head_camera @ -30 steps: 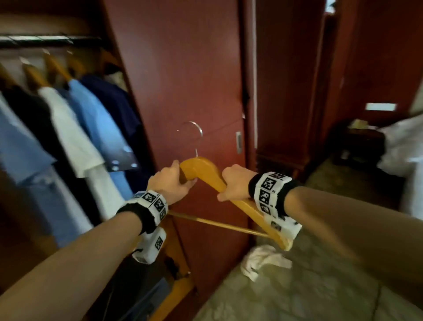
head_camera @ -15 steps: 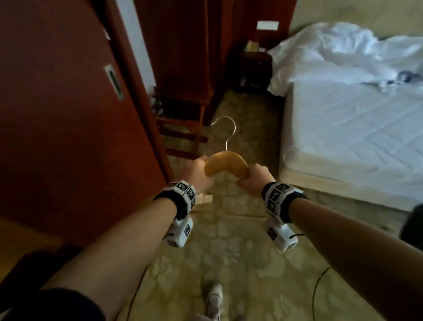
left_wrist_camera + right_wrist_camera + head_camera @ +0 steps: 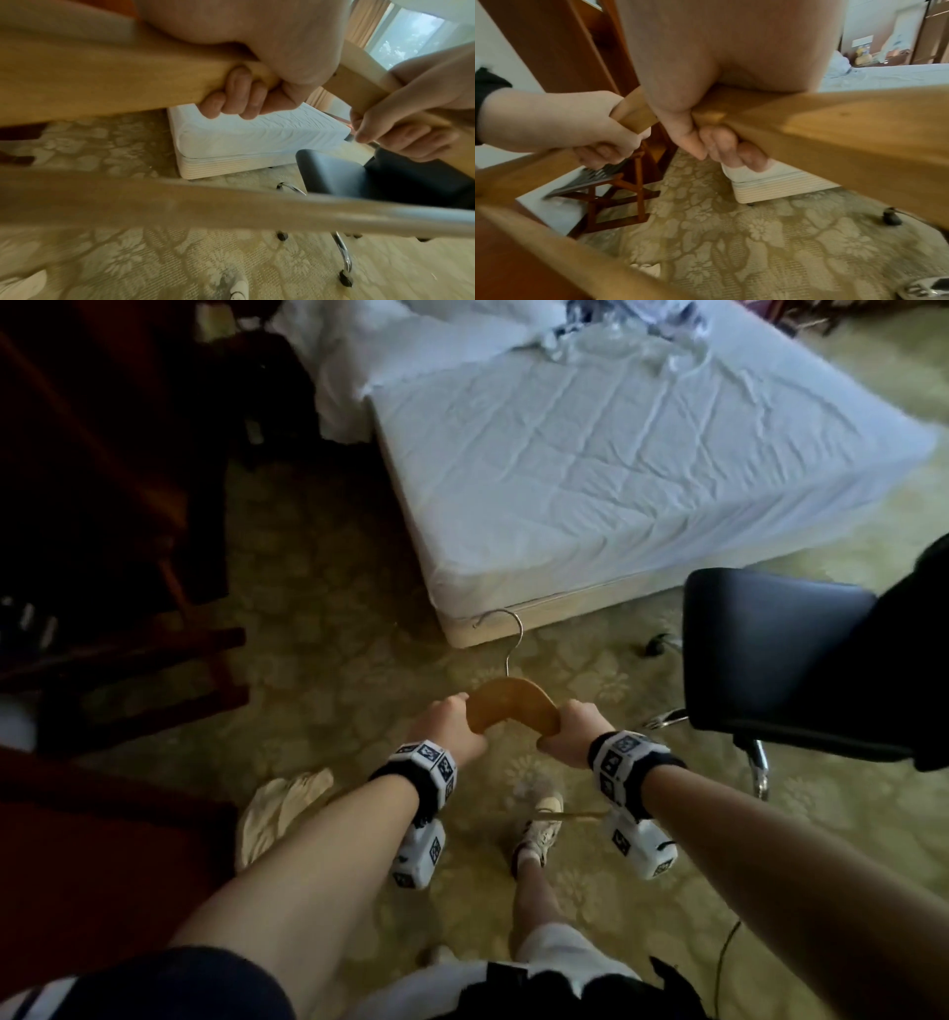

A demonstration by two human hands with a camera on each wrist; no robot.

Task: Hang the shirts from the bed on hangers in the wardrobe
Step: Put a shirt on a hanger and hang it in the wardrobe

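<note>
While facing the bed (image 3: 590,469): both hands' grip, left hand (image 3: 449,729), right hand (image 3: 572,731), clamped on wooden hanger (image 3: 511,708).

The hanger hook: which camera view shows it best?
The head view. The hook shows whole there, above the hanger that the left hand and right hand grip. Both wrist views show only the wooden arms and bar, no hook.

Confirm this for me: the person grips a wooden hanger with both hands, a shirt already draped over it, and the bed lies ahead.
One thing is wrong: the wooden hanger is bare, with no shirt on it. The head view shows its hook and top arch uncovered, and both wrist views show bare wood. The rest holds: the left hand and the right hand both grip it, and the bed lies ahead.
</note>
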